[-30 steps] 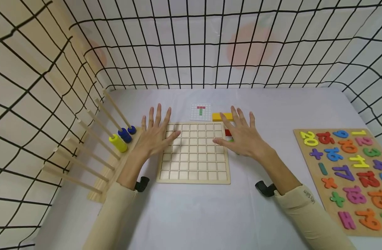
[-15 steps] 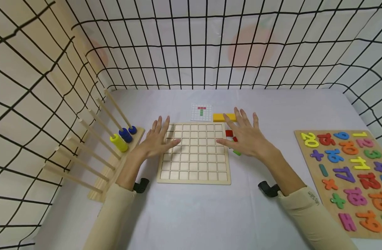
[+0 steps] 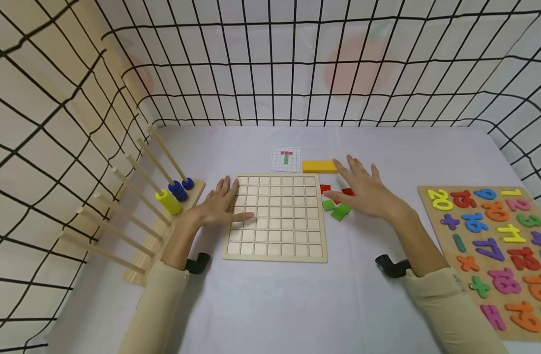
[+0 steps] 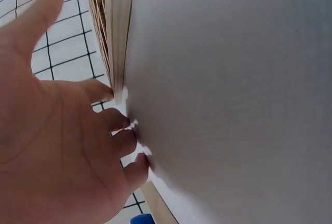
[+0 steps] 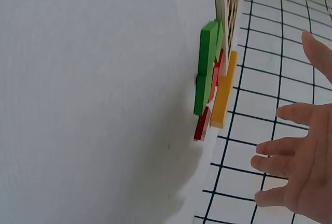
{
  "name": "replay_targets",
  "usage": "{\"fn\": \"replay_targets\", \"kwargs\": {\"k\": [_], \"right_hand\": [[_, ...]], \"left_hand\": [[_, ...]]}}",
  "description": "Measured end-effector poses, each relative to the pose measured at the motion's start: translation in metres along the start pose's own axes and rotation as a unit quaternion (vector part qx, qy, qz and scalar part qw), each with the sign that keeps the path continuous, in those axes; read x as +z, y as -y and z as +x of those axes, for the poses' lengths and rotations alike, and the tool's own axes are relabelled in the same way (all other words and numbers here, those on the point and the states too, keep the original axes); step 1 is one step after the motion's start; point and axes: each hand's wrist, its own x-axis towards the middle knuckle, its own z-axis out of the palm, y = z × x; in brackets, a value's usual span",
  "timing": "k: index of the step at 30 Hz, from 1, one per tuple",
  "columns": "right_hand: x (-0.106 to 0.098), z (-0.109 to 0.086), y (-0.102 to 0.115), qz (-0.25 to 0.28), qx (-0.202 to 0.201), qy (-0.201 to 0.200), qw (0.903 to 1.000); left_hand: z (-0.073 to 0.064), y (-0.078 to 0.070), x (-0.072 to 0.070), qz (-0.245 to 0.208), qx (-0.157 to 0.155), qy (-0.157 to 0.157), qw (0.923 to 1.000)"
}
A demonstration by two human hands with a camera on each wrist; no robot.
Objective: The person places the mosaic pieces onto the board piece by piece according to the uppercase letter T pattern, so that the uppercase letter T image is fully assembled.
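A wooden grid board (image 3: 276, 223) lies flat on the white table. My left hand (image 3: 215, 206) is at its left edge, thumb over the squares. In the left wrist view, the fingertips of that hand (image 4: 67, 136) come down to the table beside the board's edge. To the right of the board are several small green blocks (image 3: 340, 212) and red blocks (image 3: 325, 189), partly covered by my right hand (image 3: 368, 194). That hand hovers with fingers spread and holds nothing; the right wrist view shows it (image 5: 306, 156) raised off the table. A yellow bar (image 3: 318, 167) lies behind the blocks.
A small pattern card (image 3: 277, 164) with a red and green T lies behind the board. At left stands a wooden peg rack (image 3: 153, 241) with yellow beads (image 3: 168, 202) and blue beads (image 3: 177, 191). A number puzzle board (image 3: 467, 300) lies right. Black wire mesh (image 3: 292, 93) surrounds the table.
My right hand has moved right, off the board's edge, uncovering more of the red and green blocks. My left hand has drawn slightly back toward me along the board's left edge.
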Motion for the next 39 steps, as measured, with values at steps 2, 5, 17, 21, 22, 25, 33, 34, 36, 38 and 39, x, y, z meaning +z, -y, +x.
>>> {"fn": "replay_targets", "kwargs": {"k": [2,5,17,21,22,25,33,34,36,38,39], "right_hand": [[-0.003,0.0,-0.004,0.01,-0.001,0.004,0.9999],[-0.006,0.001,-0.008,0.021,-0.004,0.006,0.9998],[-0.007,0.006,-0.024,0.139,-0.007,0.012,0.9901],[-0.008,0.007,-0.029,0.163,0.002,0.016,0.9865],[-0.008,0.008,-0.031,0.164,0.003,0.015,0.9864],[-0.008,0.009,-0.037,0.165,0.017,0.013,0.9861],[-0.01,0.011,-0.05,0.185,0.043,0.004,0.9819],[-0.01,0.011,-0.05,0.19,0.044,0.005,0.9809],[-0.009,0.011,-0.051,0.197,0.048,0.009,0.9792],[-0.009,0.012,-0.052,0.201,0.052,0.013,0.9781],[-0.008,0.012,-0.053,0.203,0.055,0.014,0.9776]], "left_hand": [[0.0,0.001,0.0,0.006,0.0,0.007,1.0],[0.0,0.003,0.0,0.019,0.002,0.018,0.9997],[-0.005,0.011,-0.006,0.021,0.037,0.046,0.998],[-0.005,0.011,-0.008,0.012,0.036,0.053,0.9979],[-0.005,0.011,-0.008,0.011,0.035,0.054,0.9978],[-0.005,0.012,-0.009,0.005,0.038,0.057,0.9977],[-0.004,0.01,-0.008,0.013,0.041,0.058,0.9974],[-0.004,0.01,-0.008,0.015,0.038,0.058,0.9975],[-0.004,0.01,-0.008,0.02,0.032,0.057,0.9977],[-0.004,0.01,-0.008,0.025,0.028,0.055,0.9978],[-0.005,0.009,-0.008,0.026,0.027,0.054,0.9978]]}}
